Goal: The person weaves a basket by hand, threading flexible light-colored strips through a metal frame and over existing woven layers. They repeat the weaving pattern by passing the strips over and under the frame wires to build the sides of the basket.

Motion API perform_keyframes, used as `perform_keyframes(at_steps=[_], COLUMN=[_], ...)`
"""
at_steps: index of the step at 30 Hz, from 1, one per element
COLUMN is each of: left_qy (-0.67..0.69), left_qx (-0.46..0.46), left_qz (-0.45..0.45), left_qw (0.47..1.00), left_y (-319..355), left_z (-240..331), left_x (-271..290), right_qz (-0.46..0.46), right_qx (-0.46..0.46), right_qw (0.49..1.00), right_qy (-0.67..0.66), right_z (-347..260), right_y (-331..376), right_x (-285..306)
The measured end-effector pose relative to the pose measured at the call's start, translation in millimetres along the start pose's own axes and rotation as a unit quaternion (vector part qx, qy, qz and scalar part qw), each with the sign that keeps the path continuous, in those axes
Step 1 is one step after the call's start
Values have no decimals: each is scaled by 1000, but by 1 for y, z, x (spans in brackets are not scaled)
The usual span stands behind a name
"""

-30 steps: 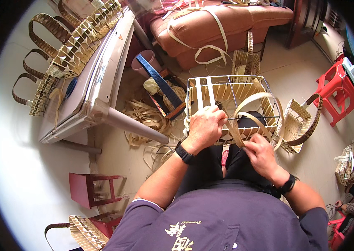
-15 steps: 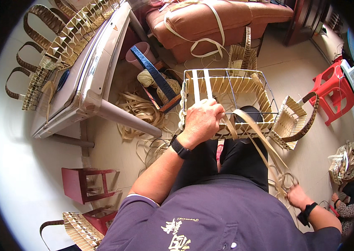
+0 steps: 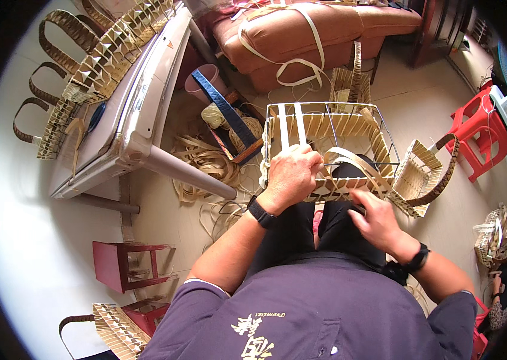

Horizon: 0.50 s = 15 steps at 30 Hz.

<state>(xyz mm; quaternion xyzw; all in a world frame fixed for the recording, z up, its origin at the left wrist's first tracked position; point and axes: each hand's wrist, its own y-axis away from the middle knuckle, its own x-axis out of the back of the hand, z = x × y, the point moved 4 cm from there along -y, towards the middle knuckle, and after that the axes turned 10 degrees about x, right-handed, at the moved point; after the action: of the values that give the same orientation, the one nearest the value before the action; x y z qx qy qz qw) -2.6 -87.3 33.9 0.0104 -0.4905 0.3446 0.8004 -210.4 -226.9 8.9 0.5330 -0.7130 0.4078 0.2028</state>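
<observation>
Hands: left hand (image 3: pixel 292 175) clamped on the half-woven basket (image 3: pixel 331 150) rim, right hand (image 3: pixel 374 219) pinching a pale strip (image 3: pixel 355 163).

Half-woven basket (image 3: pixel 331 150): wire frame, rectangular, pale tan strips woven round lower walls, top wires bare. Sits upright on lap, centre of scene, open side up. Loose weaving strip (image 3: pixel 355 165), flat & pale, curves across its near-right corner, over the rim.
</observation>
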Motion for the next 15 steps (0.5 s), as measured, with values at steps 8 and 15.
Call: perform_keyframes(at_steps=[8,15], left_qy=[-8,0], left_qx=[12,0], left_qz=[-3,6], left_qw=[1000,1000], left_y=[1,3], left_z=[-5,2], left_x=[6,3], right_qz=[48,-296], right_qx=[46,103], right_qw=[998,911], right_qy=[24,268], right_z=[-10,66], right_y=[-45,178], right_x=[-31,33])
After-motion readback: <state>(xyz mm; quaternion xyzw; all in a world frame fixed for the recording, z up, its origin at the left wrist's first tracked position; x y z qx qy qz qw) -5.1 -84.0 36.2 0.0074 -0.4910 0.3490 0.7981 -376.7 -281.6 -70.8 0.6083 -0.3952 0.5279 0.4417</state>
